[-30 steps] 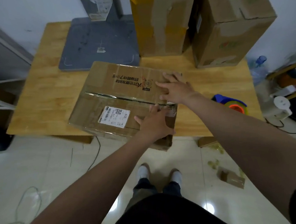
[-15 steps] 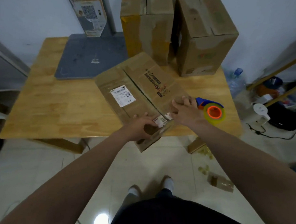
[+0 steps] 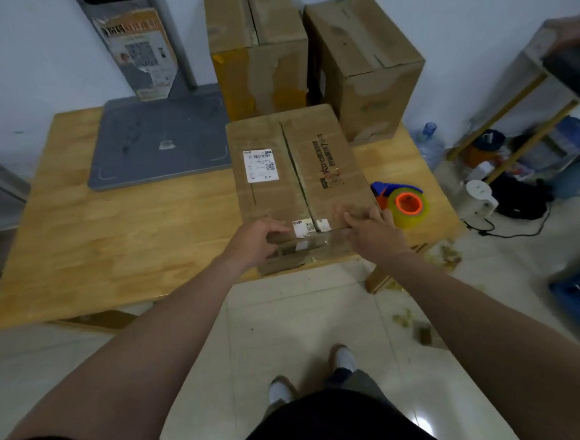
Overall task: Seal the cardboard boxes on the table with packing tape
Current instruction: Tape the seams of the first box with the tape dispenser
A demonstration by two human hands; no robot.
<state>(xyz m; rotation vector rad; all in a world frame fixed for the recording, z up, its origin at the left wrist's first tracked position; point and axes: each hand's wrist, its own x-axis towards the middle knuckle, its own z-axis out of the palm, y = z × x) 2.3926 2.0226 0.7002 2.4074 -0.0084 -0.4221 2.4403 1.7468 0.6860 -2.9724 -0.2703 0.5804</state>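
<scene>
Creased cardboard box (image 3: 328, 155), wooden table (image 3: 128, 238), tape roll (image 3: 410, 207)

We see a flat box (image 3: 299, 171) at the table's (image 3: 118, 238) near edge. The tape dispenser (image 3: 402, 200) lies just right of it. Two upright boxes (image 3: 259, 46) stand behind, a scale (image 3: 159, 139) far left.

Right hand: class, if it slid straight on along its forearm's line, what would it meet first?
The right hand grips the flat brown cardboard box. Heading away and leftwards, it would probably cross that box's centre seam first, then the white shipping label.
</scene>
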